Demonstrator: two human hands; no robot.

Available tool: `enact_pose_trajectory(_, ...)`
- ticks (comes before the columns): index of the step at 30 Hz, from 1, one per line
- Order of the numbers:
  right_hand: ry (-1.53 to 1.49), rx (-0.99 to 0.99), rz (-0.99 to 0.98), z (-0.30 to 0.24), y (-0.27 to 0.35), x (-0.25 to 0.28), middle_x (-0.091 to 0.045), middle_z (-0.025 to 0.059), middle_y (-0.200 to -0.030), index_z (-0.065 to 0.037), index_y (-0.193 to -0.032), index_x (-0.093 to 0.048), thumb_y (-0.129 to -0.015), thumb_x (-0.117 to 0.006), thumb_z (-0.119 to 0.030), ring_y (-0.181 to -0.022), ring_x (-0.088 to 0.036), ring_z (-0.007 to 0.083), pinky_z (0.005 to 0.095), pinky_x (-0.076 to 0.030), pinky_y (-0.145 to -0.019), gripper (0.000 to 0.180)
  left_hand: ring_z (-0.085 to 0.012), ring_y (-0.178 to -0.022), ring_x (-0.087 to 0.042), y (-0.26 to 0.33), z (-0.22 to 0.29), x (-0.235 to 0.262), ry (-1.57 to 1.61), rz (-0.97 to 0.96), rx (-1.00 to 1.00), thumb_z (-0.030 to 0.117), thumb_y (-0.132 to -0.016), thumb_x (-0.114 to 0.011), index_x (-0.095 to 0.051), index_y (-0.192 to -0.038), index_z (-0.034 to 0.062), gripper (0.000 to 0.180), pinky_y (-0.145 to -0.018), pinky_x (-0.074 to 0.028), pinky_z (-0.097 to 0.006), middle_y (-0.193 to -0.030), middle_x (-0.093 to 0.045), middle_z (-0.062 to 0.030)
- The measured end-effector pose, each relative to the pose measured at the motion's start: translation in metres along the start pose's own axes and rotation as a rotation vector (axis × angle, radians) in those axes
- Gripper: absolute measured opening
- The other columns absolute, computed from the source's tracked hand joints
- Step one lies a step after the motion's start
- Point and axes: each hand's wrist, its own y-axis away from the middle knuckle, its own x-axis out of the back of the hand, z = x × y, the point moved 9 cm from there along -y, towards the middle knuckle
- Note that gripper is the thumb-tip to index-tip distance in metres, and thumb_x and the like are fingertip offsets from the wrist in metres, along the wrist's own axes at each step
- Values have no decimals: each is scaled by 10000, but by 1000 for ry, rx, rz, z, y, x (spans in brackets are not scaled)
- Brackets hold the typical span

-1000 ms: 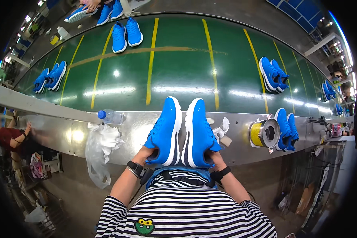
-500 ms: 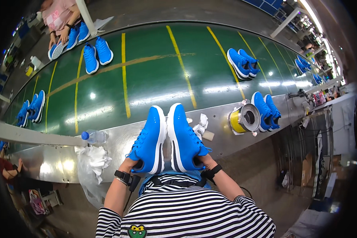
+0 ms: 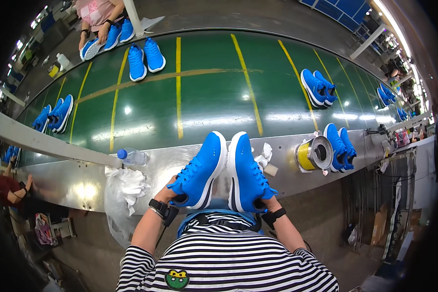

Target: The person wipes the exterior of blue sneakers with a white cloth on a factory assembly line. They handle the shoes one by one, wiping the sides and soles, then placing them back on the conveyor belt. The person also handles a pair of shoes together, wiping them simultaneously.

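Note:
A pair of blue running shoes with white soles is held up in front of my body, toes pointing away from me and close together. My left hand (image 3: 166,191) grips the left blue shoe (image 3: 202,168) at its heel end. At the heel of the right blue shoe (image 3: 248,170), my right hand (image 3: 269,203) has hold of it in the same way. The inner sole edges face each other, with the heels farther apart than the toes. Most of my fingers are hidden by the shoes' heels and openings.
A green conveyor belt (image 3: 209,104) with yellow stripes carries several blue shoe pairs. On the metal ledge (image 3: 180,155) are a bottle (image 3: 132,157), a yellow-sided can (image 3: 314,154), crumpled paper (image 3: 264,155) and another shoe pair (image 3: 339,147). A person (image 3: 100,22) handles shoes across the belt.
The whole view has shifted, moving the surroundings rightward in the picture. Both shoes remain in my hands, and their heels are slightly farther apart.

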Motion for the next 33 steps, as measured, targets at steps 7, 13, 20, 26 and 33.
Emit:
enact_pose_trajectory(7,66,20,-34,-6,-6,-9,-489,73,-1212,-40,-1282,-378,-818,-556,-109,-1070,-482,159,291,-371,-933,502,-118,-896,-522,18,-10,18,-40,16,18,157,-807,-549,-576,-1048,7,286,-809,-428,-274,-990,-602,-58)
enact_pose_trajectory(13,166,111,-41,-25,-11,-15,-487,71,-1215,-43,-1296,-364,-825,-550,-133,-1074,-480,153,283,-366,-934,514,-130,-997,-502,32,12,26,33,36,73,155,-803,-567,-483,-1196,16,426,-887,-388,-268,-1115,-554,-67)
enact_pose_trajectory(20,251,330,-32,-73,-6,-51,-444,92,-1250,-24,-1323,-302,-756,-625,-119,-1112,-442,158,296,-330,-957,659,-179,-1072,-469,49,30,38,118,182,41,30,-739,-586,-330,-1336,99,653,-929,-360,-286,-1223,-467,-102)
enact_pose_trajectory(26,957,506,264,-84,-7,-82,-389,198,-1085,-59,-1282,-342,-567,-749,-217,-1003,-407,348,405,-340,-893,838,-398,-965,-415,61,73,30,-777,503,-25,109,-573,-646,-316,-1344,210,844,-861,-378,-416,-1055,-382,-258)
enact_pose_trajectory(33,1076,493,165,-70,-31,-114,-399,176,-1086,-98,-1300,-342,-628,-741,-200,-997,-437,310,390,-378,-862,788,-415,-979,-451,48,34,18,-707,448,70,188,-693,-676,-242,-1356,175,793,-886,-379,-413,-1117,-383,-287)
